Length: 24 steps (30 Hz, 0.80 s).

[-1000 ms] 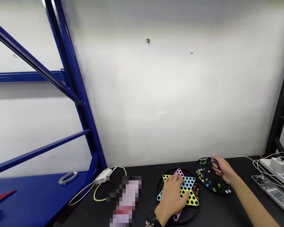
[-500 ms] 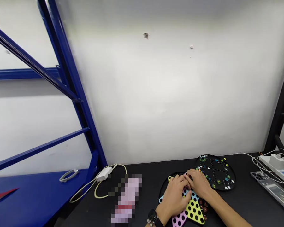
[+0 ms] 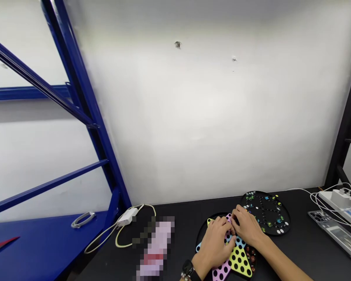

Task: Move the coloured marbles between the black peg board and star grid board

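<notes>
Curling half-closed over the star-shaped board (image 3: pixel 239 262), the left hand (image 3: pixel 215 242) and right hand (image 3: pixel 247 227) hide whether they hold anything. A marble-dotted black disc (image 3: pixel 269 212) lies just beyond it.

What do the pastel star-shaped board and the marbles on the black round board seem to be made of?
The star-shaped board looks like matte plastic or stiff foam: flat, even colour, cleanly cut holes. The marbles look like glossy glass, judging by their small bright glints, though they are too small to be sure.
</notes>
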{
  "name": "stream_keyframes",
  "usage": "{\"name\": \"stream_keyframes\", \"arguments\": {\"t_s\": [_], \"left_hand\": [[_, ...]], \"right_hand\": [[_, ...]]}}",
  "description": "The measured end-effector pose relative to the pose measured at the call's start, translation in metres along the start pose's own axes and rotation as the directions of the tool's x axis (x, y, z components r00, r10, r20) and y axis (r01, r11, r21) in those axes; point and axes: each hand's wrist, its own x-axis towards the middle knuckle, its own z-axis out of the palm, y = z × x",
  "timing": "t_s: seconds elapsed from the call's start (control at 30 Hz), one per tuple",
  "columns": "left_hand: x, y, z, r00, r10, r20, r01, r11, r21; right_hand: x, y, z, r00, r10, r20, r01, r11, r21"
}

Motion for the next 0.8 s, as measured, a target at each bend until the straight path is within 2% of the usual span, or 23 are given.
{"name": "stream_keyframes", "arguments": {"t_s": [0.23,0.3,0.4,0.47,0.57,0.7,0.8], "left_hand": [[0.000,-0.001,0.001,1.000,0.001,-0.003,-0.001,1.000,0.010],[0.000,0.000,0.001,1.000,0.002,-0.012,-0.002,1.000,0.029],[0.000,-0.001,0.001,1.000,0.011,-0.029,-0.009,0.998,0.065],[0.001,-0.004,0.000,0.999,0.009,-0.036,-0.006,0.997,0.079],[0.003,-0.013,-0.002,0.998,-0.025,-0.061,0.031,0.993,0.110],[0.005,-0.023,-0.005,0.991,-0.103,-0.084,0.113,0.986,0.124],[0.005,-0.024,-0.004,0.990,-0.119,-0.079,0.129,0.980,0.150]], "right_hand": [[0.003,0.000,-0.014,0.998,0.055,-0.025,-0.051,0.987,0.150],[0.009,0.011,-0.024,0.991,0.125,-0.050,-0.115,0.979,0.170],[0.016,0.040,-0.046,0.950,0.309,-0.045,-0.299,0.942,0.153],[0.017,0.064,-0.060,0.910,0.413,0.036,-0.414,0.903,0.113],[0.012,0.099,-0.079,0.869,0.476,0.134,-0.485,0.873,0.046],[-0.006,0.141,-0.092,0.851,0.449,0.273,-0.475,0.879,0.035],[-0.017,0.162,-0.094,0.805,0.385,0.451,-0.457,0.887,0.060]]}}
